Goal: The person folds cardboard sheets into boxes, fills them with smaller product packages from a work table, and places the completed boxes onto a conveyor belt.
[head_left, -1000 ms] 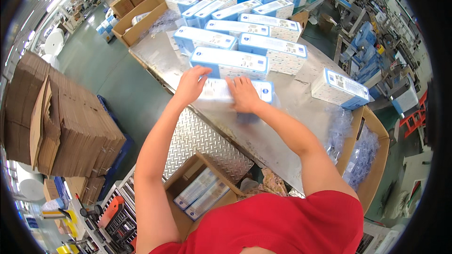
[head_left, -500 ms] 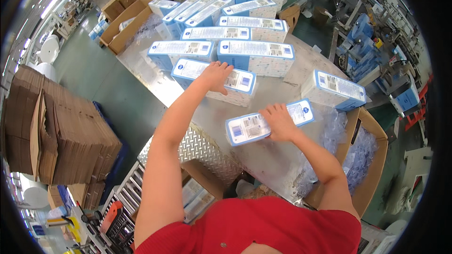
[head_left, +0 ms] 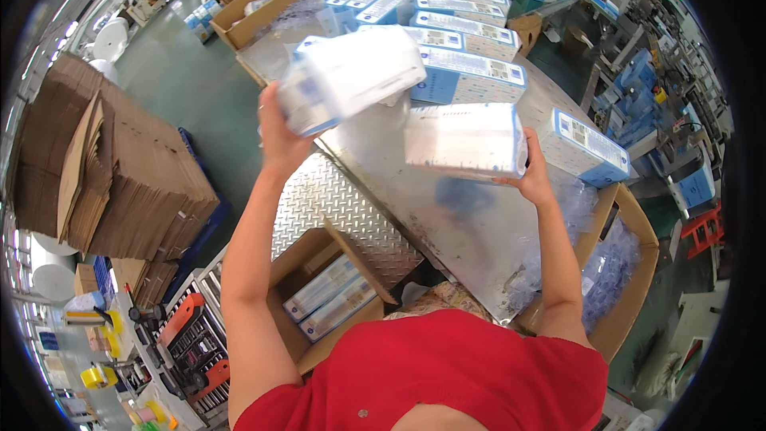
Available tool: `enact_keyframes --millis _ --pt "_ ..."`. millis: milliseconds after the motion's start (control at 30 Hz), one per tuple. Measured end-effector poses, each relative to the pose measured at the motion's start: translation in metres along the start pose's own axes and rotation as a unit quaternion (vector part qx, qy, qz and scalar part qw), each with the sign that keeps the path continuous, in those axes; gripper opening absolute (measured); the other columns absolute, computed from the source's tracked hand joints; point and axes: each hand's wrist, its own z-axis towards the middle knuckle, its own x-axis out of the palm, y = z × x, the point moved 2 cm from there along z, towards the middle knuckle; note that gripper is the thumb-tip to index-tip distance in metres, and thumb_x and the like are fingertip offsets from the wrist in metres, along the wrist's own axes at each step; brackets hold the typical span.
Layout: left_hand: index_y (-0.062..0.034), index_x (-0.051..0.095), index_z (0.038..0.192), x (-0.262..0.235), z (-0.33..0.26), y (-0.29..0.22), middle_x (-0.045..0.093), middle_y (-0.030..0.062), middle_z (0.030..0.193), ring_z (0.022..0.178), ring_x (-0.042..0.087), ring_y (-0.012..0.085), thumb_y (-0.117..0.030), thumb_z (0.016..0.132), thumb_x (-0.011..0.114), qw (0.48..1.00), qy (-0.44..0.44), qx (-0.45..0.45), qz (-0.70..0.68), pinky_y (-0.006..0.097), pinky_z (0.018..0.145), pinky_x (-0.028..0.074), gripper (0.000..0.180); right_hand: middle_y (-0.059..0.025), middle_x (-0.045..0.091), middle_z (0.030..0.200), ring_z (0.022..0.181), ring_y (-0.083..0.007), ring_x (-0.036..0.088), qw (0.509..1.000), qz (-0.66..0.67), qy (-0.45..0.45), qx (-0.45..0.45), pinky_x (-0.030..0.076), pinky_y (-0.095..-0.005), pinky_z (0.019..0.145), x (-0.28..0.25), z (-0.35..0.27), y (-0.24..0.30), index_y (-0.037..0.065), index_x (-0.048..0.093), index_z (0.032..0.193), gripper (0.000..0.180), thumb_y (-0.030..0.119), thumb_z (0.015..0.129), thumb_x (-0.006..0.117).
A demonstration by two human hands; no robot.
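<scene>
My left hand (head_left: 281, 134) is closed around one end of a white-and-blue film-wrapped pack (head_left: 359, 68), raised and tilted, blurred by motion. My right hand (head_left: 536, 174) grips the right end of a second such pack (head_left: 461, 140), held level above the metal table (head_left: 399, 161). Behind them stand several like packs (head_left: 471, 76) in rows on the table. One more pack (head_left: 589, 148) stands on the right, just past my right hand. Below my left forearm, an open cardboard box (head_left: 367, 259) holds two packs (head_left: 331, 295) side by side.
A box of clear plastic film (head_left: 613, 267) stands against the table's right edge. Stacked flattened cartons (head_left: 120, 175) rise on the left. A roller conveyor (head_left: 209, 327) runs at lower left, with a tape dispenser (head_left: 182, 319) nearby. Machinery (head_left: 638, 104) stands at far right.
Both packs have been lifted off the table and turned. My left hand has moved left with its pack, my right hand up and right. The box with two packs now shows more fully.
</scene>
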Motion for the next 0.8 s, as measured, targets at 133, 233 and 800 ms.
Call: enact_keyframes --millis 133,233,800 --pt "-0.0021 0.035 0.128 -0.127 -0.067 -0.044 0.049 0.0116 0.118 0.111 0.05 0.0246 -0.009 0.06 0.084 0.957 0.001 -0.2 -0.212 0.036 0.094 0.042 0.084 -0.0027 0.051 0.114 0.108 -0.0167 0.047 0.999 -0.008 -0.037 -0.039 0.039 -0.0309 0.094 0.034 0.002 0.016 0.009 0.041 0.126 0.092 0.002 0.048 0.088" --pt "-0.0009 0.034 0.13 -0.182 -0.13 -0.065 0.05 0.0127 0.119 0.11 0.051 0.0247 -0.012 0.064 0.082 0.91 0.061 -0.321 -0.255 0.036 0.095 0.042 0.081 -0.0035 0.051 0.114 0.108 -0.0174 0.048 0.996 0.056 -0.031 -0.055 0.038 -0.031 0.095 0.067 -0.002 0.033 0.009 0.04 0.126 0.089 0.0 0.05 0.085" --pt "0.0001 0.041 0.115 -0.093 -0.413 0.037 0.053 0.021 0.112 0.094 0.057 0.04 -0.03 0.059 0.083 0.779 0.55 -0.3 -0.033 0.045 0.085 0.046 0.076 -0.0083 0.055 0.107 0.101 -0.0238 0.055 0.916 0.168 0.331 -0.154 0.045 -0.0369 0.087 0.262 -0.073 0.226 0.004 0.05 0.114 0.067 0.018 0.058 0.083"
